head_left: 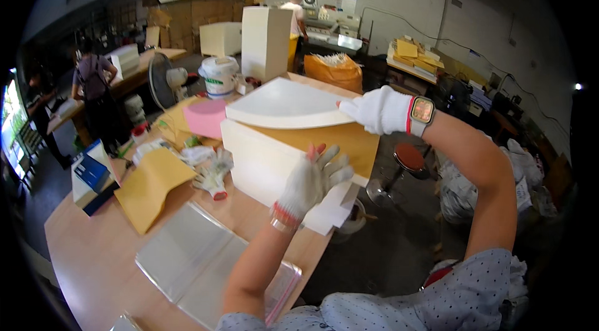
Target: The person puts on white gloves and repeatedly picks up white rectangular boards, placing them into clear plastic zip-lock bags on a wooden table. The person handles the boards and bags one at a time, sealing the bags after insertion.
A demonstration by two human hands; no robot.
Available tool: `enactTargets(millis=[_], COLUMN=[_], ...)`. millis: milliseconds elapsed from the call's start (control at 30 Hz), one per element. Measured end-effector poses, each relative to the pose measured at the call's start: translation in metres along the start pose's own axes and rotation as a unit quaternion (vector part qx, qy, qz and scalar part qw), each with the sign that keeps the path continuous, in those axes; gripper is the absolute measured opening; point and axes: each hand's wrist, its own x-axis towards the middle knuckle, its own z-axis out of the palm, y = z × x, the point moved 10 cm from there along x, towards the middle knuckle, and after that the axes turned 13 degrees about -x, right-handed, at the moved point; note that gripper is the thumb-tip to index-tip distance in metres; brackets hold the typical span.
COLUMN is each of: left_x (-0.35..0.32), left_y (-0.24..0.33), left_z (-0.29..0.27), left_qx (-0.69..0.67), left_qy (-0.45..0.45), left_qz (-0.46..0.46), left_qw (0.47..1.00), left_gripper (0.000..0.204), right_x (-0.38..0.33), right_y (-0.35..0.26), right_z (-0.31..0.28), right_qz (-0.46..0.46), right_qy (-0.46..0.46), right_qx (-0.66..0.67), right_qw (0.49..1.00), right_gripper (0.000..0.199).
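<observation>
Right hand: the gloved right hand (377, 111) sits at the right-hand corner of the upper white stack (287, 103); whether it pinches that corner or only presses it I cannot tell, as the underside of the grip is hidden.
Left hand: the gloved left hand (315, 181) is open, fingers spread and raised, gripping nothing, in front of the lower white stack (259, 159).
Upper white stack: directly left of the right hand and beyond the left, its near edge bowed.
Tan sheet (340, 150): below the right hand and beyond the left, showing between the two stacks.
Loose white sheets (331, 209): just below the left hand, to its right.
Spare glove (215, 172): left of the left hand, on the table (81, 250).
Clear plastic sleeves (193, 262): nearer the body than the left hand, beside and partly under that forearm.
Step in hand: judged from the poses, setting or shifting the upper white stack over the lower one.
Next move: in my judgement, calls for the left hand to steady the near edge while the right controls its corner, keeping the sheets from fanning.
</observation>
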Motion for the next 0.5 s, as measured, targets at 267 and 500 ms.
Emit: enactTargets(millis=[267, 500], left_x=[0.065, 0.013], left_y=[0.053, 0.122], left_z=[-0.04, 0.005], left_qx=[0.057, 0.168], left_qy=[0.277, 0.216], left_qz=[0.153, 0.153], left_qw=[0.947, 0.949], left_gripper=[0.023, 0.047], right_x=[-0.049, -0.06], right_y=[0.007, 0.11], right_z=[-0.024, 0.325], right_qz=[-0.016, 0.308], right_qy=[0.306, 0.136], right_qx=[0.227, 0.764], right_qw=[0.924, 0.55], right_gripper=[0.017, 0.032])
